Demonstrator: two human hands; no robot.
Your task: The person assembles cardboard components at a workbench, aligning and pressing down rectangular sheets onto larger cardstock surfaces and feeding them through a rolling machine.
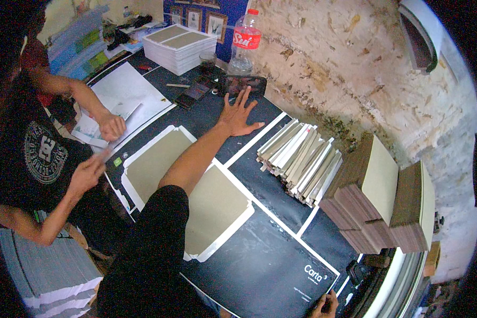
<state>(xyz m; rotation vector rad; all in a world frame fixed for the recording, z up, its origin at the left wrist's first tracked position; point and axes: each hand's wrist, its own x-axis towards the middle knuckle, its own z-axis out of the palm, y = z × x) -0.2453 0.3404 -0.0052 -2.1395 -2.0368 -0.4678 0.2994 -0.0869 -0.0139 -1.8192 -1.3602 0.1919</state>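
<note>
My left hand (239,113) lies flat on the black table top (281,201), fingers spread and holding nothing, just short of a dark phone (245,84). My left arm, in a black sleeve, stretches over two grey boards with white paper borders (217,209) (155,161). Only a part of my right hand (326,306) shows at the lower edge. It rests at the near corner of a large black sheet (259,265), and its grip is unclear.
A pile of narrow pale strips (300,158) lies to the right, beside stacks of brown boards (367,204) (414,212). At the back stand a bottle (246,42), a glass (208,61) and a stack of bordered boards (180,47). A co-worker's hands (111,126) (87,172) work over white sheets at left.
</note>
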